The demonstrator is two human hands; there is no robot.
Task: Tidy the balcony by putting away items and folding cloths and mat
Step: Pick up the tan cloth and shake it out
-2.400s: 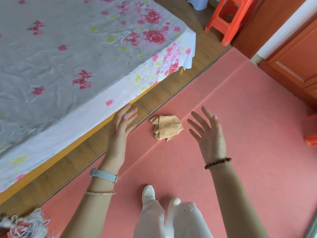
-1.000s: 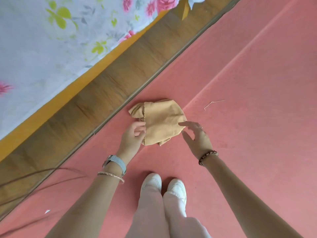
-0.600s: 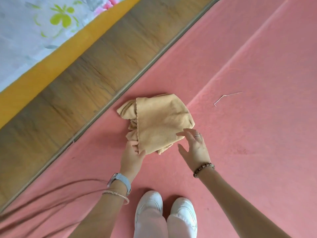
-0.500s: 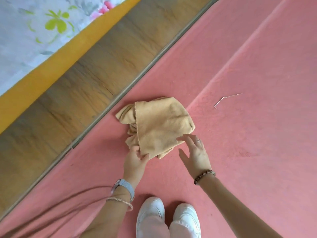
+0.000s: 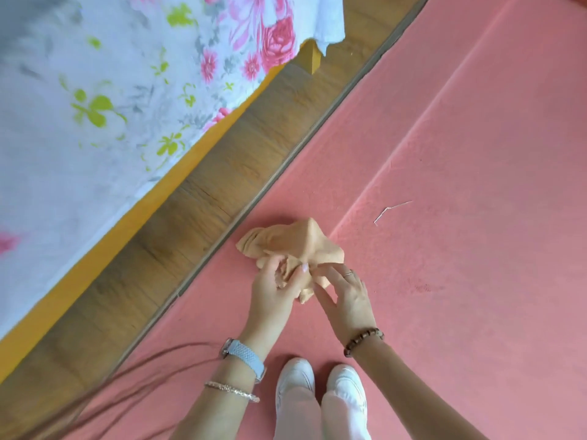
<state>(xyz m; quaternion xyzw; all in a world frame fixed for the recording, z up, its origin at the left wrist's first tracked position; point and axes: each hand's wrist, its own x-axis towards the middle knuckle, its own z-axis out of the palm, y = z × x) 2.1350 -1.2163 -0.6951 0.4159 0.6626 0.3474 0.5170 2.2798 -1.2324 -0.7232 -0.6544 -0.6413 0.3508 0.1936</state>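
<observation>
A small tan cloth (image 5: 297,241) lies crumpled on the pink mat (image 5: 460,217), close to the mat's left edge. My left hand (image 5: 274,285) grips its near folds, fingers curled into the fabric. My right hand (image 5: 344,295) pinches the cloth's near right edge with thumb and forefinger, the other fingers spread. The cloth is bunched up and partly lifted between both hands; its near part is hidden by them.
A bed with a floral sheet (image 5: 111,100) and orange frame (image 5: 313,57) runs along the left. A strip of wooden floor (image 5: 203,198) lies between bed and mat. A pale thread (image 5: 389,209) lies on the mat. My white shoes (image 5: 320,384) stand just behind the cloth.
Both hands went from touching the cloth's sides to gripping it at its near edge. The cloth has been gathered and bunched up. The view has tilted back toward the bed.
</observation>
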